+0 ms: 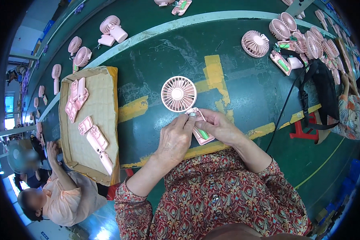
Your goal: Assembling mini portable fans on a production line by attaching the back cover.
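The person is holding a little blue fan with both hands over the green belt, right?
Not quite. The head view shows the fan is pink, not blue. The left hand and right hand do both hold it over the green belt.

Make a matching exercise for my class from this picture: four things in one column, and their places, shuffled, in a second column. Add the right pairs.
Things:
1. handheld fan
2. cardboard tray
3. black strap
4. green cell

Places:
A. inside the open pink handle
B. left side of the belt, holding pink handle shells
C. in both hands at the middle
D. hanging over the belt's right edge

Pairs: 1-C, 2-B, 3-D, 4-A
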A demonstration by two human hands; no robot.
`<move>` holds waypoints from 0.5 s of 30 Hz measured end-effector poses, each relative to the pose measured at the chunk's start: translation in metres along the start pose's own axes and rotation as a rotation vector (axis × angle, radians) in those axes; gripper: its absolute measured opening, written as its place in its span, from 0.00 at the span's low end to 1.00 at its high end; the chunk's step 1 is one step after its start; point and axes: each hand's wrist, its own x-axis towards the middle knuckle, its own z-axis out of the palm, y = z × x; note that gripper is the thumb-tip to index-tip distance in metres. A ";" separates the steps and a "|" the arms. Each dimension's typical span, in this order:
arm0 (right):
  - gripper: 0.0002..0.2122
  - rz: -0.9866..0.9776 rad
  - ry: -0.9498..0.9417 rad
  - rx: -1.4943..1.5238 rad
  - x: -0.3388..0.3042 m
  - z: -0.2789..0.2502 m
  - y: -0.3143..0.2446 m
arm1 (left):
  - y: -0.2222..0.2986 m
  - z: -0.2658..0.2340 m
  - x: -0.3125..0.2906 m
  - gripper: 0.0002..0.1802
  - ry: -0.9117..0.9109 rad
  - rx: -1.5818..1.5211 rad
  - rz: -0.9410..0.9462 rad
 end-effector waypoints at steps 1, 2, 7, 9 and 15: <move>0.14 0.003 0.001 0.004 -0.002 0.001 0.000 | 0.002 -0.001 0.000 0.18 -0.026 0.015 0.017; 0.14 -0.015 -0.002 0.006 -0.004 0.002 -0.001 | 0.003 -0.002 0.000 0.18 -0.030 0.014 0.015; 0.15 -0.005 -0.012 -0.002 -0.002 0.002 0.000 | 0.010 -0.006 0.008 0.16 -0.107 0.049 -0.015; 0.16 -0.074 0.038 -0.092 0.000 0.002 0.002 | 0.007 -0.009 0.015 0.16 -0.139 0.030 -0.010; 0.17 -0.002 -0.089 0.081 0.006 -0.005 -0.001 | 0.000 -0.013 0.018 0.13 -0.146 0.018 0.001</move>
